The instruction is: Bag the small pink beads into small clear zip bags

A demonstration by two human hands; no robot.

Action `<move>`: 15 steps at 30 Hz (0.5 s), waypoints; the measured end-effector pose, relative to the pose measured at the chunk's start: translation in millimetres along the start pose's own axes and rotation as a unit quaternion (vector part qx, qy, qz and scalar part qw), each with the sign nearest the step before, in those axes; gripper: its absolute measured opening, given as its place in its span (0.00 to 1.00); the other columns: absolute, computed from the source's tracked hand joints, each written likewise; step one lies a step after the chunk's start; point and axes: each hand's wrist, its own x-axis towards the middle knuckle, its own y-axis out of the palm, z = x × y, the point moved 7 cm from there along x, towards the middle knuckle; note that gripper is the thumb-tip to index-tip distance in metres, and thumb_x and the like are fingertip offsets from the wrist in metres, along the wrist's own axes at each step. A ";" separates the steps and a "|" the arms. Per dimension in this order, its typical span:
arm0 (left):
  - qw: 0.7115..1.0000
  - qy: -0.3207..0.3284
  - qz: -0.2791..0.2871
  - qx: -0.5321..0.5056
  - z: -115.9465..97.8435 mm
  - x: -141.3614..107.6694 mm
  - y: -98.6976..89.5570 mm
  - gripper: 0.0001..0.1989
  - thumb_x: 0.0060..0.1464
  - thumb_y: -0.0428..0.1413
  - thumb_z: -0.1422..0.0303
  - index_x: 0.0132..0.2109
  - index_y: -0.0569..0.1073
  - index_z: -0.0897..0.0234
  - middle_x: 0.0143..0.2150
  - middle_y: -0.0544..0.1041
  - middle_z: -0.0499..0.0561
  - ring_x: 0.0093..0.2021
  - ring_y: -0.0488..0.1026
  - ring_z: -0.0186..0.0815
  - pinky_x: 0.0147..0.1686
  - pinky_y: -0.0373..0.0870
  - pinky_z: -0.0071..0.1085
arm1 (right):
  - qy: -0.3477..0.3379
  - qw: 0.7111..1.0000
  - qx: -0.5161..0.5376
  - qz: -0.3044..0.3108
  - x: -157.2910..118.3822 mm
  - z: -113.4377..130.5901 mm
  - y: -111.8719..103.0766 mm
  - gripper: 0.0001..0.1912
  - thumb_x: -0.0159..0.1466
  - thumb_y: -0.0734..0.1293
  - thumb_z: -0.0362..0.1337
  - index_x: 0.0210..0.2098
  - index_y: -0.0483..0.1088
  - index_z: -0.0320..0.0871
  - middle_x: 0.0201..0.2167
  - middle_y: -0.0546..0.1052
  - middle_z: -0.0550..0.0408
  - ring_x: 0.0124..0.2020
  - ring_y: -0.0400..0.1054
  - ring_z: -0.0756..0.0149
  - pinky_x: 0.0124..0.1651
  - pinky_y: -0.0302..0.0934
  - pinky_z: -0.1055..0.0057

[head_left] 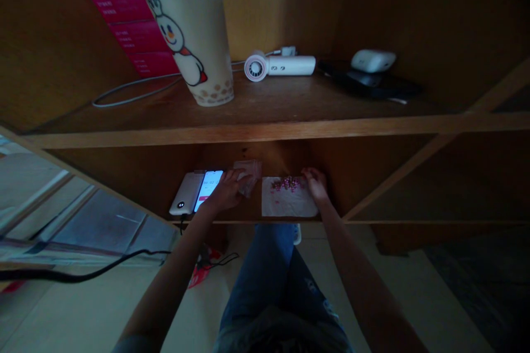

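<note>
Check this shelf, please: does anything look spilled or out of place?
Pink beads lie loose and scattered on a white paper sheet, beside the right hand, with no container around them, so they look spilled.

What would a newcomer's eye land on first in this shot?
The tall cup of bubble tea printed with a cartoon snowman stands out first, on the upper wooden shelf. Below it, on the lower shelf, pink beads lie heaped on a white napkin between the person's hands, the right hand at the napkin's edge and the left hand at a crumpled translucent bag. A lit smartphone glows beside the left hand.
</note>
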 end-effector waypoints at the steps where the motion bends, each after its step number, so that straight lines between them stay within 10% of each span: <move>1: 1.000 0.004 0.004 0.002 0.2 1.0 0.7 0.36 0.40 0.60 0.71 0.59 0.60 0.56 0.57 0.61 0.56 0.56 0.57 0.48 0.53 0.57 0.43 | 0.001 1.000 0.004 0.000 0.0 -0.7 0.1 0.13 0.51 0.65 0.49 0.21 0.67 0.46 0.21 0.70 0.56 0.25 0.63 0.65 0.28 0.55 0.69; 15: 0.999 0.028 0.026 0.019 -3.5 10.4 -1.7 0.33 0.38 0.64 0.67 0.54 0.65 0.56 0.56 0.62 0.56 0.55 0.57 0.48 0.51 0.57 0.44 | 0.006 1.000 -0.014 0.013 1.9 -3.7 0.0 0.16 0.52 0.64 0.51 0.22 0.68 0.45 0.20 0.69 0.57 0.22 0.61 0.68 0.26 0.53 0.71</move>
